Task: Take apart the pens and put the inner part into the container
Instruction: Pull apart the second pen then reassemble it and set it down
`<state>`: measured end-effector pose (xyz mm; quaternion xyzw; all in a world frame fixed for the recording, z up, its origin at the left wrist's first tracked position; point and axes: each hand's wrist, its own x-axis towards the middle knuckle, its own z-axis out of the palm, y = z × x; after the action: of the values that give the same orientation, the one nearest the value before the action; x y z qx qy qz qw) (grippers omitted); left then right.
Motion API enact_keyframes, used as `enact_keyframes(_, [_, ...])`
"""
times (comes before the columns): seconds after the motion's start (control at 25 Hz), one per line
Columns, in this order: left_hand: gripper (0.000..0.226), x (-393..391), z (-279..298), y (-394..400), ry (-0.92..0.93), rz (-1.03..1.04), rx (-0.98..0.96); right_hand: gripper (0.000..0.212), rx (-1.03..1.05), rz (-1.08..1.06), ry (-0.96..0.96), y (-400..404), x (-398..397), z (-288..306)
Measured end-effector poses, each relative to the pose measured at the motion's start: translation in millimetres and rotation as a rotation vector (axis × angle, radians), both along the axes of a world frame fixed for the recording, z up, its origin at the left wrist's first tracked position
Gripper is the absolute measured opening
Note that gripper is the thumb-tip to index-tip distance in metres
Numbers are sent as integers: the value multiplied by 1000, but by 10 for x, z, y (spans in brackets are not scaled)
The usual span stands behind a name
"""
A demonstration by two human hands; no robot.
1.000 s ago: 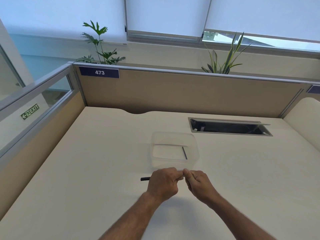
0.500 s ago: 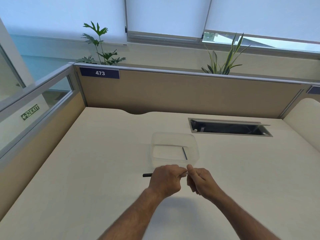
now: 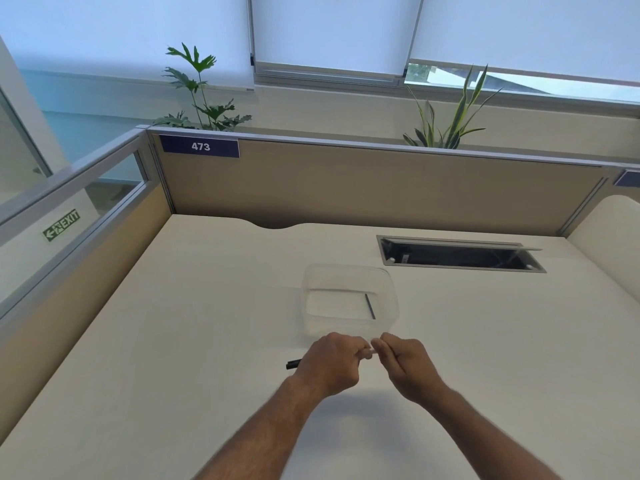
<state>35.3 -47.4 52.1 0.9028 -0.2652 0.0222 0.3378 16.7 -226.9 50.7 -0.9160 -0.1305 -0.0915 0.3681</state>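
Pen [image 3: 294,364] held level just above the desk [image 3: 207,306], long axis running left to right, dark end poking out past the left hand [image 3: 329,367]. Left hand wrapped tight round the barrel; right hand [image 3: 403,365] pinched on the pale end showing between the two fists. Fists nearly touching, knuckles up. Likely mid-pull or mid-twist, so separation would run along that left-right axis. Clear container [image 3: 349,299] directly beyond the hands, its near wall just beside the knuckles; one dark refill [image 3: 370,306] already lying inside against the container's right wall, pointing away from the person. Right hand a shade closer to that side of the container, so best placed for a short forward reach once the inner part slides free.
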Motion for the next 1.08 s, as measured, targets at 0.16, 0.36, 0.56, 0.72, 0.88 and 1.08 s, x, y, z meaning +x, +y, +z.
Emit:
enact_keyframes(0.16, [17,-27,-38,7,-112,59,-30,56,133,-82,367,105,22,111])
enact_keyframes(0.36, [13,-39,-12,9,-172,117,43,55,341,-62,533,123,-47,179])
enact_keyframes(0.56, [21,-17,56,2,-50,58,114,29,38,78,59,-75,-60,52])
enact_keyframes(0.72, [21,-7,59,-5,15,-43,70,42,-40,108,-130,-143,-50,3])
enact_keyframes(0.88, [19,-16,38,-36,-25,-8,-32,47,183,6,58,8,-61,66])
enact_keyframes(1.08, [9,-3,61,-31,-134,96,-78,58,627,-154,666,149,-113,283])
